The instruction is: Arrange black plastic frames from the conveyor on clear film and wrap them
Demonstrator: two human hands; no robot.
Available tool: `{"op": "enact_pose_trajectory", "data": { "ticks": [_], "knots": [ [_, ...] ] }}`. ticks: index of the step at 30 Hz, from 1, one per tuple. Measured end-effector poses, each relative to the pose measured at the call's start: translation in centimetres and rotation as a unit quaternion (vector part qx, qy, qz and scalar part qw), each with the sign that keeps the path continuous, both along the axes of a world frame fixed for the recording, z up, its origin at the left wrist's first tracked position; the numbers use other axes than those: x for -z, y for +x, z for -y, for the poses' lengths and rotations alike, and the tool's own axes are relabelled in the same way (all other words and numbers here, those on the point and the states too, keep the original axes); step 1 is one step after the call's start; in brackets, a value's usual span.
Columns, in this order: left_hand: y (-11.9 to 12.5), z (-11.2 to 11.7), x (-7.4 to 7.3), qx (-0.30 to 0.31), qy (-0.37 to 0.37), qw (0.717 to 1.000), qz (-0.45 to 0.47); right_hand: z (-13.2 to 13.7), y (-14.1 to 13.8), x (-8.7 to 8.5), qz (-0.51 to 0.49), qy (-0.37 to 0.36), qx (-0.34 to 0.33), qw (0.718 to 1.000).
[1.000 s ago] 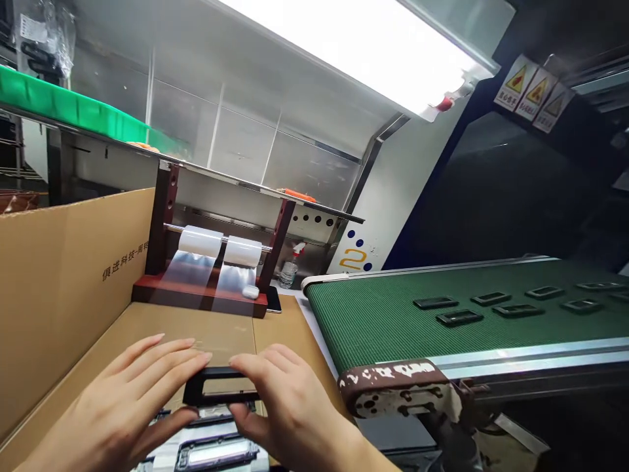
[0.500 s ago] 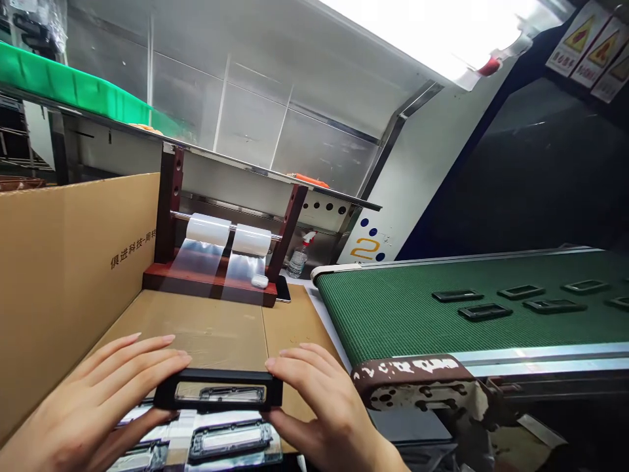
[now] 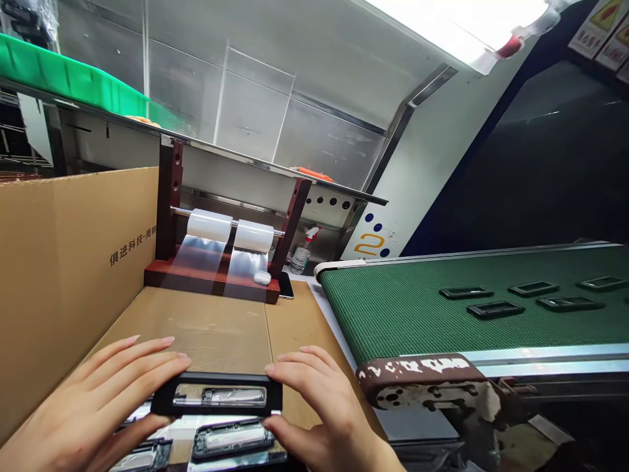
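Observation:
Between my two hands is a black rectangular frame (image 3: 164, 396) with a long window through its middle. My left hand (image 3: 105, 400) pinches its left end, thumb below and fingers above. The right end is gripped the same way by my right hand (image 3: 319, 403). Through the window, part of a piece beneath shows. Below the frame, a dark-rimmed part with a pale centre (image 3: 233, 438) lies on clear film. A similar part (image 3: 147, 455) is partly hidden by my left hand.
A wooden stand (image 3: 211, 282) carries two rolls of clear film (image 3: 210, 225) beyond my hands. A cardboard box wall (image 3: 73, 249) rises at left. At right, a green conveyor belt (image 3: 393, 314) bears several black frames (image 3: 495, 309). A spray bottle (image 3: 301, 254) and phone (image 3: 285, 286) stand behind.
My view has shifted slightly, and the frame's face is tilted a little more toward me. Both hands keep their grip. The frames on the belt appear farther right.

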State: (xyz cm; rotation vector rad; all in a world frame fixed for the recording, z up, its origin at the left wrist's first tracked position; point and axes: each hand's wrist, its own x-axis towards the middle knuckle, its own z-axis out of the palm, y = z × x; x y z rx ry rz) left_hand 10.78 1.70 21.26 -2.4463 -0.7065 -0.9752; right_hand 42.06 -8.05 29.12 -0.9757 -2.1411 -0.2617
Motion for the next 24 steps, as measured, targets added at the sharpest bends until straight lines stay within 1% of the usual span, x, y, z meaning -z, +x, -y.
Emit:
{"op": "enact_pose_trajectory", "data": {
  "ticks": [4,12,16,18,20,22,24],
  "knots": [
    [-0.3,0.0,0.5,-0.008,0.001,1.000,-0.029,0.1,0.2,0.3,0.001,-0.001,-0.004,1.000],
    [-0.5,-0.4,1.7,-0.020,-0.051,0.996,-0.066,0.1,0.3,0.6,-0.013,-0.007,-0.019,1.000],
    [-0.4,-0.4,1.9,-0.015,-0.038,0.998,-0.055,0.2,0.2,0.7,-0.016,-0.011,-0.008,1.000],
    [-0.3,-0.2,1.7,-0.014,-0.027,0.999,-0.044,0.2,0.0,0.8,-0.011,-0.004,-0.002,1.000],
    [-0.1,-0.1,1.2,-0.015,-0.021,0.999,-0.039,0.1,-0.3,0.9,-0.011,0.003,0.003,1.000],
    [0.3,0.2,0.4,-0.008,-0.014,1.000,-0.026,0.1,-0.6,0.7,-0.011,0.007,0.003,1.000],
    [0.7,0.5,-0.6,0.012,-0.028,0.999,0.025,-0.1,-0.7,0.3,0.001,0.023,0.005,1.000]
  ]
}}
